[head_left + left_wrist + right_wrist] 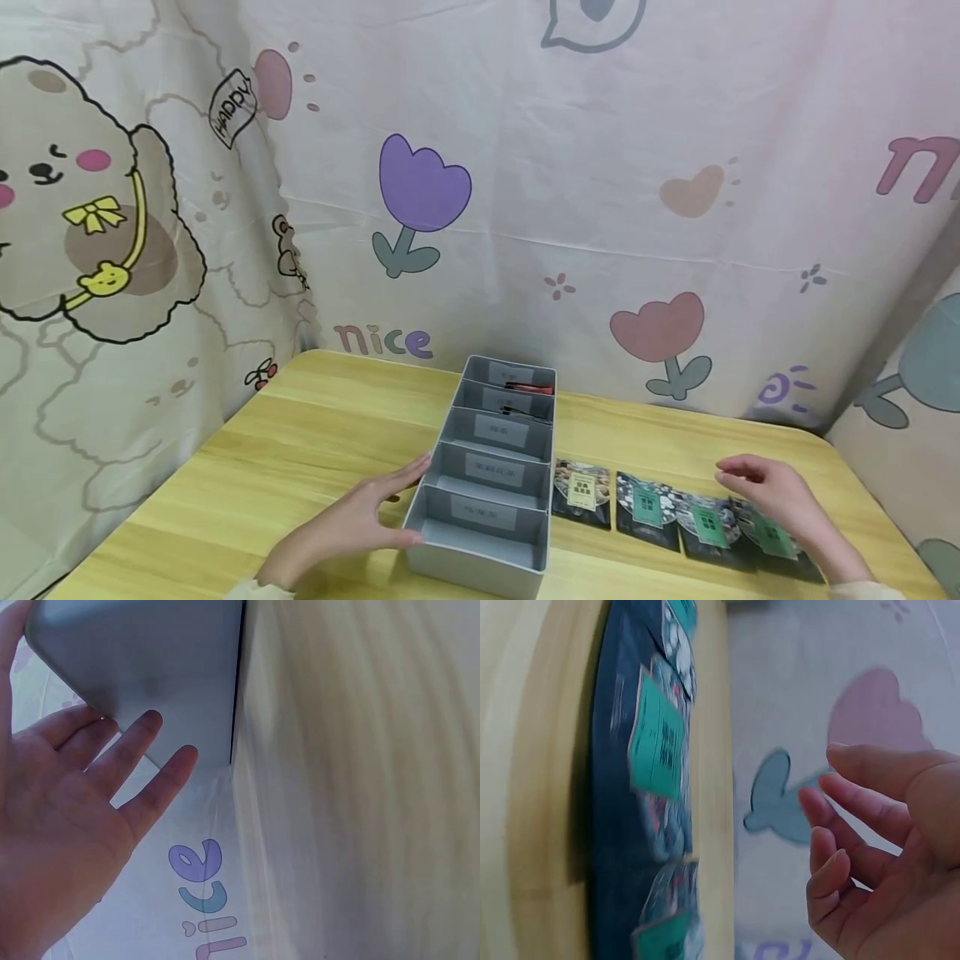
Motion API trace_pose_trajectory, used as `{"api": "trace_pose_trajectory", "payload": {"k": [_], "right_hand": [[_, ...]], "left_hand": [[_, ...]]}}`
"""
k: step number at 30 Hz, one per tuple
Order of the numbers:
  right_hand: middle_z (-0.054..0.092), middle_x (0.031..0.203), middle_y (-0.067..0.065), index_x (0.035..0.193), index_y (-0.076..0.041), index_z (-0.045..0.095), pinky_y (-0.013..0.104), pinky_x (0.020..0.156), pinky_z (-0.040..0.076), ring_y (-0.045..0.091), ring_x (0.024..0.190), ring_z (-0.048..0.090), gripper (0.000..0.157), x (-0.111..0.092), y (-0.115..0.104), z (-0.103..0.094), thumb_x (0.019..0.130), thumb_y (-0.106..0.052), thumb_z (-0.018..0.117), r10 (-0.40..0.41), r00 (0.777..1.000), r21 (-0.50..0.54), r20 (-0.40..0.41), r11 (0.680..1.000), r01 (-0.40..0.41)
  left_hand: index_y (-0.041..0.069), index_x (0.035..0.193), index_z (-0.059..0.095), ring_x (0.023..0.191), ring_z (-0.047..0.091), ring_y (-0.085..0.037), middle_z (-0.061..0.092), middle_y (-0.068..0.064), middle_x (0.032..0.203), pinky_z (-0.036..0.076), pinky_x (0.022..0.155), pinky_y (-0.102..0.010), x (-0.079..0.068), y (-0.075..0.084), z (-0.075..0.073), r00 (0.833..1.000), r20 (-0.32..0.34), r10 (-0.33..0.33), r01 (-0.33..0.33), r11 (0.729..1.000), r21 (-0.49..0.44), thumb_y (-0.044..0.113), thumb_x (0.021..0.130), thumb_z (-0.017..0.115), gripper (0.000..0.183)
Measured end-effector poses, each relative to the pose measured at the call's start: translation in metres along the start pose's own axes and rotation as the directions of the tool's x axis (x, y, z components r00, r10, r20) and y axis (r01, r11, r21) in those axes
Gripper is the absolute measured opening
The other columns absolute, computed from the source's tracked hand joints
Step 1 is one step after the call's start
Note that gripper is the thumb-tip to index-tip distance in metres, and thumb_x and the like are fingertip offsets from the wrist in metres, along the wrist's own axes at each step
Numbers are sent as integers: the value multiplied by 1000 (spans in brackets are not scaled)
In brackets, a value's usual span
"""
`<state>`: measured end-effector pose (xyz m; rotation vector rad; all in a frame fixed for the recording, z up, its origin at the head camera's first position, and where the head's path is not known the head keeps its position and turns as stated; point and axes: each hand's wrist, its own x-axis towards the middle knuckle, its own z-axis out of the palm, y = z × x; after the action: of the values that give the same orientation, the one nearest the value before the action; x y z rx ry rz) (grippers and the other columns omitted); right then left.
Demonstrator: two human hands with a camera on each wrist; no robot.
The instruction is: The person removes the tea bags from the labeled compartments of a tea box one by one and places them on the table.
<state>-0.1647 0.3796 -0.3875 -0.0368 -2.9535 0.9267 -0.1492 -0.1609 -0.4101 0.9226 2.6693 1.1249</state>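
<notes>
While the left hand (358,518) touches the box (472,573) with loose fingers, maybe to steady it, the right hand (783,498), loose and empty, hangs over packets (647,510) on the right.

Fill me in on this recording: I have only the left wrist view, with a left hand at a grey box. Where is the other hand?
Observer: The right hand is raised over the right end of a row of packets on the table.
Operator: My view misses that entirely. Is it holding one?
Observer: No; the right wrist view shows its fingers loosely curled with nothing between them.
Operator: I see only the outer wall of the box. What is its inside like?
Observer: In the head view, the grey box is split into five compartments, one behind another.
</notes>
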Motion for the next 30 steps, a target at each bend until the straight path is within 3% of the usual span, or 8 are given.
{"api": "trace_pose_trajectory", "payload": {"k": [6,17,30], "right_hand": [[69,94,10,111,7,66,27,59,48,18,79,57,36,10,-31,9,85,-16,73,-145,989,-14,2,989,145],[71,104,10,110,-3,72,29,58,46,17,81,57,33,35,-97,27,86,-25,74,-340,938,8,-71,940,342],[70,109,10,108,-6,74,31,63,49,21,87,58,27,59,-141,57,87,-23,72,-437,899,50,13,898,436]], "left_hand": [[15,152,33,131,38,-45,32,-14,153,35,96,-67,-1,-1,0,1000,-4,-6,6,1000,0,43,82,75,86],[17,153,32,129,42,-42,32,-14,153,46,91,-58,-1,-1,0,1000,3,-14,14,1000,-7,41,82,75,86],[15,152,33,130,40,-43,32,-14,153,41,93,-64,-1,-1,-1,1000,2,-10,10,1000,-10,42,82,75,86]]}}
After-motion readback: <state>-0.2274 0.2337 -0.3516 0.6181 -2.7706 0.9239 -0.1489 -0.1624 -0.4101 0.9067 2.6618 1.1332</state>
